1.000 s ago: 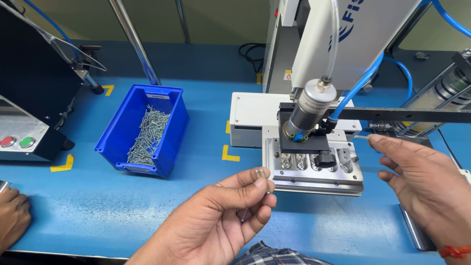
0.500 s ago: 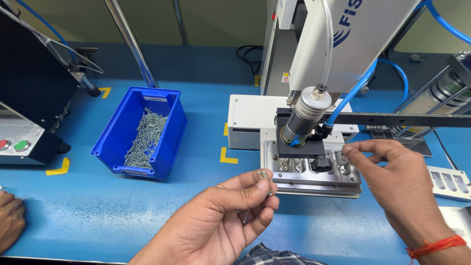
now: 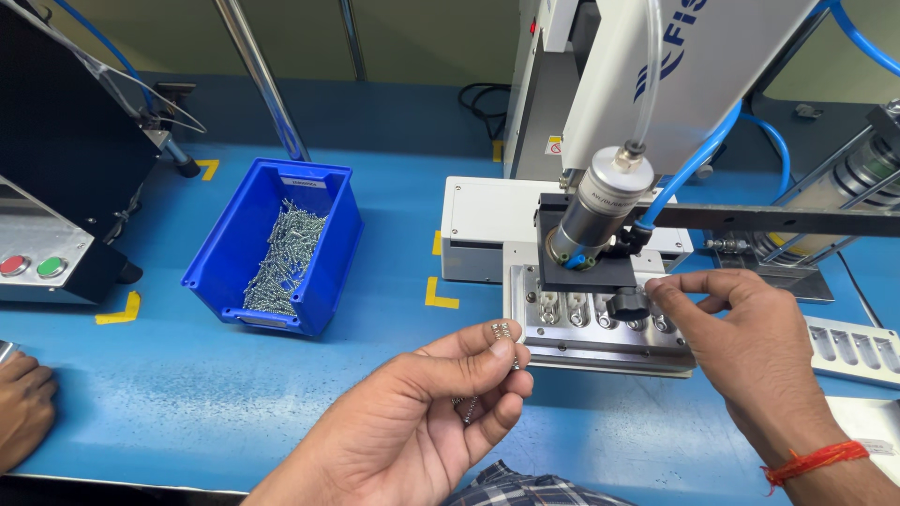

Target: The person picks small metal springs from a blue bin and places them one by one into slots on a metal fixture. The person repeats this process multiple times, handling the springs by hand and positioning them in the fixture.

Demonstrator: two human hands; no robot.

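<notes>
My left hand (image 3: 427, 412) hovers palm up over the blue table, pinching several small silver screws (image 3: 503, 334) between thumb and fingers, with more in the palm. My right hand (image 3: 750, 347) reaches to the metal fixture plate (image 3: 600, 328) under the machine's cylindrical head (image 3: 600, 211). Its fingertips pinch together at the plate's right end, next to a black knob (image 3: 626, 303). Whether a screw is between those fingertips I cannot tell.
A blue bin of screws (image 3: 281, 248) stands to the left. A black box with a red and a green button (image 3: 28, 267) is at the far left. Another person's hand (image 3: 23, 403) rests at the lower left edge. A second metal tray (image 3: 858, 349) lies at the right.
My right hand has moved in from the right to the fixture plate and closed its fingertips there. My left hand has stayed in place with the screws.
</notes>
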